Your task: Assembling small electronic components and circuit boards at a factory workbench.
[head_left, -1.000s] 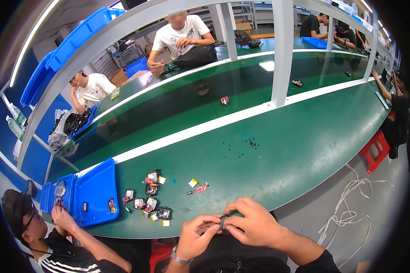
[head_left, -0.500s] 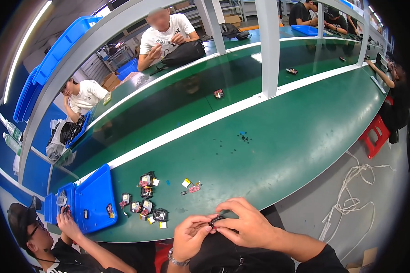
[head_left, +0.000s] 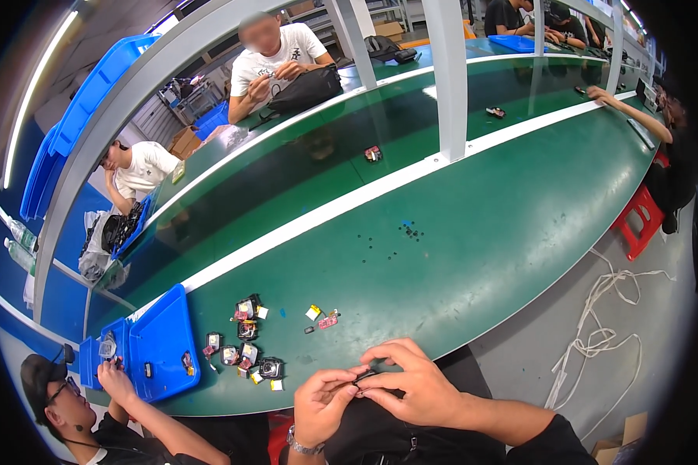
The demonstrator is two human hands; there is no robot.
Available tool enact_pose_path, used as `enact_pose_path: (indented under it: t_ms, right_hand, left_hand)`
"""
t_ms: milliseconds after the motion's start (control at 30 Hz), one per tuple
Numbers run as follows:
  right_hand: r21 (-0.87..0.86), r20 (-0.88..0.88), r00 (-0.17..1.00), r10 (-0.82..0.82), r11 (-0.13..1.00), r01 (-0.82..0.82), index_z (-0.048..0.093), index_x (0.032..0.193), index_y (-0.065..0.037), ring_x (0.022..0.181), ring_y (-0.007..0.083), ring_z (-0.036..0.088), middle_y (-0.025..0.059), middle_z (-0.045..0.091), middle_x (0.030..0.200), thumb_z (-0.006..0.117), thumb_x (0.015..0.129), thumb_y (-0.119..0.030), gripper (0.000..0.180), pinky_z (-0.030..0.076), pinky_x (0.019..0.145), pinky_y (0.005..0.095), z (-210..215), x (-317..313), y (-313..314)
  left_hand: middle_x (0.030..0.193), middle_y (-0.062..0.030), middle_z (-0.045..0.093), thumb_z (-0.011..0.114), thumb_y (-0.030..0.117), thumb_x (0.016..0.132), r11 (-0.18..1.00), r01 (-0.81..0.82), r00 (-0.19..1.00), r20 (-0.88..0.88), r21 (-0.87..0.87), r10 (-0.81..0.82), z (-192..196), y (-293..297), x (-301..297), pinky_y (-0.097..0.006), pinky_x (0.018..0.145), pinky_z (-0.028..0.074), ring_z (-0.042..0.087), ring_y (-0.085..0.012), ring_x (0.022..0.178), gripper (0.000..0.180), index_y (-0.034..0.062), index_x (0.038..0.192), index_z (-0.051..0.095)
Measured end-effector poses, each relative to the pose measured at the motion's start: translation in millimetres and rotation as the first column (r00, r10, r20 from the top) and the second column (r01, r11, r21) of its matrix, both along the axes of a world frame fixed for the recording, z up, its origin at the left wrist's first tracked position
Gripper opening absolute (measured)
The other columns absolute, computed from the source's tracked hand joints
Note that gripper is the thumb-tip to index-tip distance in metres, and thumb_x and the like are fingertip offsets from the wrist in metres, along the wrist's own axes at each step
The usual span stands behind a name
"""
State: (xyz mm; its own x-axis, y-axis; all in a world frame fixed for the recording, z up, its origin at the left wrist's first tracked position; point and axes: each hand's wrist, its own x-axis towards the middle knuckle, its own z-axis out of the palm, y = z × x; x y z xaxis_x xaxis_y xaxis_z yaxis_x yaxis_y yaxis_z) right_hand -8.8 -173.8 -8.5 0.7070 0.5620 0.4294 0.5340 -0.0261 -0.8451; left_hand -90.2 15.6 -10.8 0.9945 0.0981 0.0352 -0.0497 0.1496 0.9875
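My left hand (head_left: 323, 403) and my right hand (head_left: 417, 385) meet over the table's near edge. Between their fingertips is a small black part (head_left: 362, 377), mostly covered by the fingers, so its exact kind is hidden. Both hands pinch it. Just beyond them on the green table lie a small red circuit board (head_left: 329, 320), a yellow-and-white piece (head_left: 312, 311) and a small black piece (head_left: 309, 330). To the left of these sits a group of several small black device housings (head_left: 271, 367) with red boards and yellow-white pieces among them.
A blue tray (head_left: 161, 335) stands at the left, beside a co-worker (head_left: 62, 395) handling small parts. Tiny black bits (head_left: 411, 231) are scattered mid-table. A white rail and grey post (head_left: 447, 93) border the sunken green strip, where a small assembly (head_left: 373, 153) lies. White cables (head_left: 597, 333) lie on the floor.
My view has shifted slightly. My hands keep their pinch on the black part with only small finger movement. At the far right, a person's arm has reached further over the table.
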Motion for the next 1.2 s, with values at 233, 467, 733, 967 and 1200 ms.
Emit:
enact_pose_path:
  t_ms: [233,467,733,967,1200]
  right_hand:
    - [0.018,0.046,0.998,0.038,0.999,-0.039,0.077,0.102,-0.007,0.126,0.0345,0.054,0.0103,0.061,0.135,0.079,0.086,-0.011,0.016,0.050,0.101,0.0434,2,4,1]
    - [-0.028,0.137,0.991,0.015,1.000,-0.011,0.075,0.105,-0.005,0.128,0.0352,0.055,0.0119,0.062,0.133,0.078,0.086,-0.012,0.020,0.050,0.102,0.0445,8,3,0]
    - [0.020,0.114,0.993,-0.031,0.999,0.029,0.076,0.099,-0.007,0.123,0.0337,0.057,0.0121,0.063,0.127,0.078,0.085,-0.007,0.015,0.051,0.098,0.0431,1,2,1]
    - [0.018,0.058,0.998,-0.011,1.000,0.010,0.076,0.097,-0.006,0.123,0.0337,0.056,0.0115,0.062,0.129,0.077,0.085,-0.006,0.012,0.051,0.099,0.0425,-1,3,0]
    - [-0.031,0.021,1.000,0.004,1.000,-0.003,0.076,0.099,-0.007,0.125,0.0327,0.054,0.0106,0.062,0.131,0.075,0.087,-0.005,0.013,0.050,0.100,0.0421,-1,4,0]
  left_hand:
    - [0.119,-0.0266,0.070,0.061,-0.014,0.095,0.999,-0.026,1.000,0.003,0.034,0.026,-2,2,0,-0.038,0.097,0.060,0.069,-0.0305,0.116,0.016,-0.0093,0.110,0.061]
    - [0.118,-0.0261,0.071,0.062,-0.013,0.095,0.999,-0.052,0.998,0.025,0.012,0.052,-4,3,3,-0.038,0.096,0.060,0.070,-0.0300,0.114,0.017,-0.0096,0.111,0.062]
    - [0.122,-0.0260,0.070,0.063,-0.013,0.095,0.999,-0.033,0.999,0.017,-0.017,0.034,-7,4,3,-0.036,0.092,0.061,0.071,-0.0267,0.108,0.019,-0.0094,0.113,0.061]
    - [0.123,-0.0258,0.069,0.063,-0.012,0.095,0.999,-0.028,0.999,0.018,-0.015,0.028,-9,4,3,-0.034,0.087,0.062,0.072,-0.0244,0.103,0.020,-0.0095,0.115,0.061]
    - [0.124,-0.0251,0.069,0.062,-0.013,0.095,0.999,-0.048,0.999,-0.011,0.019,0.048,-5,-1,5,-0.034,0.087,0.062,0.072,-0.0237,0.101,0.019,-0.0096,0.114,0.062]
